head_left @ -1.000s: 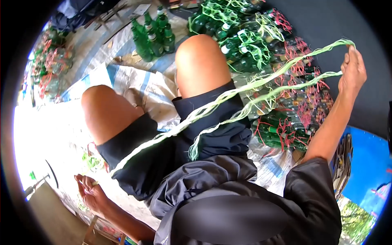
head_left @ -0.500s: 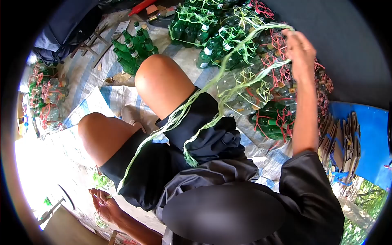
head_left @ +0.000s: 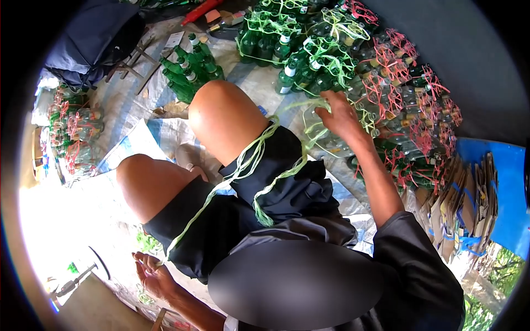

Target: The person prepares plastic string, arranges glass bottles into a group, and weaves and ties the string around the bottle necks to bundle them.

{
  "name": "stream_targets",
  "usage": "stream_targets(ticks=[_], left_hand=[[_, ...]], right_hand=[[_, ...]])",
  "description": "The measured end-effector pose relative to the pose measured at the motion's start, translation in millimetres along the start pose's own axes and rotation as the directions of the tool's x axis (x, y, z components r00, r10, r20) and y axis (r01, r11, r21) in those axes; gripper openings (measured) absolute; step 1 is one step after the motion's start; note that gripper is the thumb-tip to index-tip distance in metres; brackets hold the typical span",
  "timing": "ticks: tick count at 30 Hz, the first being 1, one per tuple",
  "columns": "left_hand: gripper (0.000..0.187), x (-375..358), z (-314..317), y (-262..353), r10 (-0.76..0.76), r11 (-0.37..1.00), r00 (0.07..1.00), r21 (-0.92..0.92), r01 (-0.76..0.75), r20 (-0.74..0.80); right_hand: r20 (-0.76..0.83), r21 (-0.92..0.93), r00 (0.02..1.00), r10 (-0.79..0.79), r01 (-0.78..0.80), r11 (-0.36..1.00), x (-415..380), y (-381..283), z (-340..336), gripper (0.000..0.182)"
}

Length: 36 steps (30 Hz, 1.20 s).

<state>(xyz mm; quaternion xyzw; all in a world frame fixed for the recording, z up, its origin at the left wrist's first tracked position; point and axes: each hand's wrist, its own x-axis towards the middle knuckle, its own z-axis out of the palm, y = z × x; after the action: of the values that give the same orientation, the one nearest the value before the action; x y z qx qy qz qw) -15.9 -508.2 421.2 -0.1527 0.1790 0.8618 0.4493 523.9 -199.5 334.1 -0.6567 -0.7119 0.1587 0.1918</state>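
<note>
Pale green twine (head_left: 251, 157) runs in several loose strands across my lap, over the black shorts. Its lower end lies between the fingers and thumb of my left hand (head_left: 154, 277), at the bottom left beside my thigh. My right hand (head_left: 341, 115) grips the looped part of the twine above my right knee, in front of the bottle bundles. One frayed end (head_left: 264, 215) hangs down on the shorts near my waist.
Green bottles (head_left: 190, 67) stand loose beyond my knees. Bundles of green bottles (head_left: 281, 41) are tied with green twine, and clear bottles (head_left: 392, 71) with red. Bundled bottles (head_left: 74, 132) are at the left, a cardboard stack (head_left: 464, 198) at the right, a dark bag (head_left: 94, 41) at the upper left.
My right hand has come down and to the left with the twine, whose strands now hang slacker over my lap. My left hand has barely moved.
</note>
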Motion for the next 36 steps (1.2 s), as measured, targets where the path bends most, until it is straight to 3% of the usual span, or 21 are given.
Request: stream_targets(ticks=[2, 3, 4, 7, 10, 12, 14, 16, 17, 20, 21, 25, 28, 31, 36], left_hand=[[0.024, -2.6, 2.7, -5.3, 0.01, 1.0, 1.0, -0.001, -0.01, 0.002], [0.025, -3.6, 3.4, -6.3, 0.038, 0.999, 0.999, -0.015, -0.038, -0.021], [0.026, -4.5, 2.8, -4.4, 0.042, 0.999, 0.999, -0.007, -0.042, 0.0], [0.029, -6.7, 3.9, -0.6, 0.028, 0.999, 0.996, 0.043, -0.032, 0.082], [0.032, -15.7, 8.8, -9.9, 0.042, 0.993, 0.99, 0.102, -0.055, 0.131], [0.034, -25.7, 16.0, -23.4, 0.146, 0.984, 0.986, 0.095, -0.154, 0.079], [0.036, -38.9, 22.0, -39.3, 0.13, 0.98, 0.987, 0.138, -0.143, 0.094], [0.037, -47.5, 26.9, -53.8, 0.129, 0.983, 0.992, 0.129, -0.13, 0.016], [0.041, -51.8, 27.6, -59.1, 0.129, 0.982, 0.992, 0.136, -0.129, 0.007], [0.038, -61.8, 20.4, -64.7, 0.017, 0.978, 0.997, 0.205, -0.033, 0.079], [0.037, -60.6, 9.4, -53.7, -0.096, 0.977, 0.983, 0.206, 0.063, 0.158], [0.038, -64.7, 11.4, -60.0, -0.068, 0.95, 0.985, 0.311, 0.015, 0.161], [0.037, -60.7, 11.2, -59.5, -0.089, 0.962, 0.974, 0.273, 0.03, 0.209], [0.038, -64.6, 16.5, -64.4, 0.064, 0.954, 0.995, 0.289, -0.082, 0.072], [0.032, -61.8, 7.7, -55.4, 0.135, 0.947, 0.991, 0.293, -0.131, 0.005]], right_hand=[[-0.118, 0.079, 0.985, -0.122, 0.132, 0.988, -1.0, -25.8, -12.8, 0.029], [-0.153, 0.212, 0.975, -0.164, 0.195, 0.958, -1.3, -46.6, -22.7, 0.026], [-0.193, 0.339, 0.961, -0.198, 0.255, 0.906, -2.7, -70.9, -33.9, 0.024], [-0.327, 0.425, 0.833, -0.446, 0.551, 0.718, -15.7, -148.5, -63.6, 0.017], [-0.288, 0.639, 0.767, -0.574, 0.6, 0.481, -47.2, -214.4, -61.8, 0.02], [-0.232, 0.687, 0.679, -0.696, 0.622, 0.377, -66.5, -249.2, -52.6, 0.035], [-0.15, 0.681, 0.568, -0.81, 0.653, 0.332, -82.9, -279.2, -39.6, 0.041], [-0.104, 0.707, 0.535, -0.838, 0.633, 0.316, -103.5, -306.5, -8.7, 0.042], [-0.131, 0.745, 0.567, -0.813, 0.598, 0.297, -114.1, -317.5, 8.4, 0.04], [0.029, 0.725, 0.478, -0.878, 0.595, 0.348, -132.0, -336.1, 22.9, 0.043], [0.019, 0.705, 0.466, -0.884, 0.621, 0.342, -139.6, -340.4, 30.3, 0.044], [0.059, 0.63, 0.417, -0.907, 0.689, 0.358, -154.4, -352.0, 39.2, 0.042], [0.072, 0.574, 0.422, -0.904, 0.724, 0.383, -158.2, -356.1, 47.1, 0.039], [0.123, 0.608, 0.45, -0.884, 0.67, 0.426, -158.2, -363.2, 51.3, 0.03], [0.132, 0.659, 0.443, -0.887, 0.629, 0.412, -150.1, -368.6, 43.9, 0.016]])
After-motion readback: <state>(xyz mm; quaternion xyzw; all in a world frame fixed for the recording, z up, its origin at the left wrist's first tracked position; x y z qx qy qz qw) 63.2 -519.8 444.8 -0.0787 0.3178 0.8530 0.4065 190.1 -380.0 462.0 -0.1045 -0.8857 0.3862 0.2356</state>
